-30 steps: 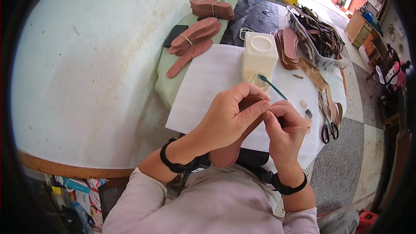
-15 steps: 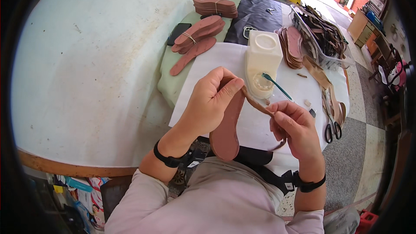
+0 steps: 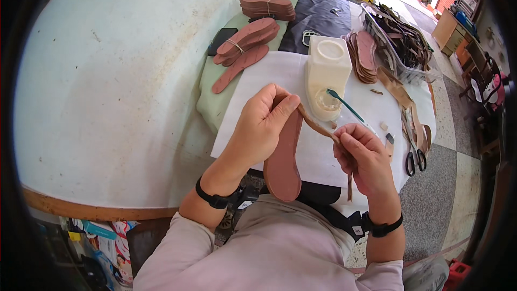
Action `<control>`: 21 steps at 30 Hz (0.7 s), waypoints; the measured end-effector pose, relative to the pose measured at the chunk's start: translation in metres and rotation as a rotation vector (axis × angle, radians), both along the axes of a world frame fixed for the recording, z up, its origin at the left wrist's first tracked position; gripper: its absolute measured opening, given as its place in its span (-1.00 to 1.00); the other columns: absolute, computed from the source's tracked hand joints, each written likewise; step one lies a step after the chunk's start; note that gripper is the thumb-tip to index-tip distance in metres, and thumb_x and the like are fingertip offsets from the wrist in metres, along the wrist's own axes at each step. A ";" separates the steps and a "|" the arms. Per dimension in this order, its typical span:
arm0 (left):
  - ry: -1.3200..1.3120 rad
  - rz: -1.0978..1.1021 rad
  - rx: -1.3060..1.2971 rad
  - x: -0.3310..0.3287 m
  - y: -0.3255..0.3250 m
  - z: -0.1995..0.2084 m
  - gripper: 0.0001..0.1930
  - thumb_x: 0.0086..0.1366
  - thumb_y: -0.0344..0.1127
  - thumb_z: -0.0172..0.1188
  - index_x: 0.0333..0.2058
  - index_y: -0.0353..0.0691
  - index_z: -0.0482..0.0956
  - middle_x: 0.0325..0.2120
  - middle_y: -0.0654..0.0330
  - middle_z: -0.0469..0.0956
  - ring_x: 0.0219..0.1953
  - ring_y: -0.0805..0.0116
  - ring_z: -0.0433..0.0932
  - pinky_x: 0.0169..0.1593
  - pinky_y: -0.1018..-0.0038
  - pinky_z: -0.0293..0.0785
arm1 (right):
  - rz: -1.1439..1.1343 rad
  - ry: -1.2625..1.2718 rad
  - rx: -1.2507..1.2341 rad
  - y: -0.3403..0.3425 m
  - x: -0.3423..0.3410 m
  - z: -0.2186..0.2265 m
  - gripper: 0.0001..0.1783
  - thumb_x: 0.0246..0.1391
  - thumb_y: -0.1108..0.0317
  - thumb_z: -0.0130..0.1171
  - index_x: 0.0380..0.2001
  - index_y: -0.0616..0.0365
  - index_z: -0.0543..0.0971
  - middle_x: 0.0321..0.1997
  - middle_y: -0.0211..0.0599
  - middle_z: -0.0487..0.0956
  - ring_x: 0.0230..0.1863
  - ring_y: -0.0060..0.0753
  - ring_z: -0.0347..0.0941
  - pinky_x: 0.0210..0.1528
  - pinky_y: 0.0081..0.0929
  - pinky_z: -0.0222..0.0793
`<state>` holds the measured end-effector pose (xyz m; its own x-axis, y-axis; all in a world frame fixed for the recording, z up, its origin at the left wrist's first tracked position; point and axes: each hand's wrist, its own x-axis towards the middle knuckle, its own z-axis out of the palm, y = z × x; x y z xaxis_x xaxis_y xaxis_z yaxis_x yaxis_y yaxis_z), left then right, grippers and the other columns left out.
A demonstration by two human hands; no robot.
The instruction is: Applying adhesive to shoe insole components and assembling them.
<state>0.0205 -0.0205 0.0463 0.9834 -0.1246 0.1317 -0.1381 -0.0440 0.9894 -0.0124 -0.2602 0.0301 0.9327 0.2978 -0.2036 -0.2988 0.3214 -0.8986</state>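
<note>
My left hand [image 3: 265,124] is closed on the toe end of a reddish-brown shoe insole [image 3: 283,168], whose heel hangs down toward my lap. A narrow brown leather strip [image 3: 316,126] runs from the insole's edge under my left thumb across to my right hand [image 3: 362,153]. My right fingers pinch that strip, and its loose tail dangles below the palm. Just beyond my hands stands a cream plastic container [image 3: 329,67] with a round opening low in front. A green-handled brush [image 3: 344,103] rests in the opening.
Banded insole stacks [image 3: 250,37] lie at the back left, and more insoles [image 3: 363,56] at the right beside a clear bin [image 3: 398,48] of leather strips. Black-handled scissors [image 3: 416,161] lie near the table's right edge. A phone [image 3: 222,40] sits by the left stacks.
My right hand has shifted slightly, and the strip's loose tail now hangs straighter down. The insole has moved a little to the right. Both hands keep their holds.
</note>
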 end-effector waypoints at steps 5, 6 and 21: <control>-0.068 -0.020 0.025 0.000 0.001 -0.002 -0.81 0.56 -0.27 0.12 -0.22 -0.27 0.52 -0.37 0.37 0.53 -0.31 0.68 0.45 -0.20 0.67 0.42 | 0.049 -0.003 -0.025 -0.002 0.000 -0.002 -0.87 0.30 0.34 0.27 -0.16 0.14 0.59 -0.33 -0.44 0.61 -0.39 -0.68 0.52 -0.39 -0.67 0.46; -0.075 -0.022 0.024 0.000 0.001 -0.001 -0.81 0.56 -0.27 0.12 -0.22 -0.27 0.52 -0.36 0.38 0.52 -0.30 0.69 0.43 -0.19 0.68 0.40 | 0.041 -0.003 -0.029 -0.001 0.000 -0.003 -0.87 0.29 0.36 0.27 -0.16 0.14 0.59 -0.31 -0.44 0.61 -0.37 -0.68 0.53 -0.38 -0.67 0.46; -0.068 -0.108 0.018 -0.003 -0.001 -0.003 -0.82 0.55 -0.27 0.14 -0.20 -0.27 0.51 -0.29 0.35 0.52 -0.22 0.65 0.42 -0.10 0.66 0.38 | 0.185 0.163 0.165 -0.005 0.012 -0.007 -0.82 0.34 0.33 0.24 -0.08 0.16 0.59 -0.26 -0.42 0.61 -0.26 -0.61 0.56 -0.24 -0.62 0.53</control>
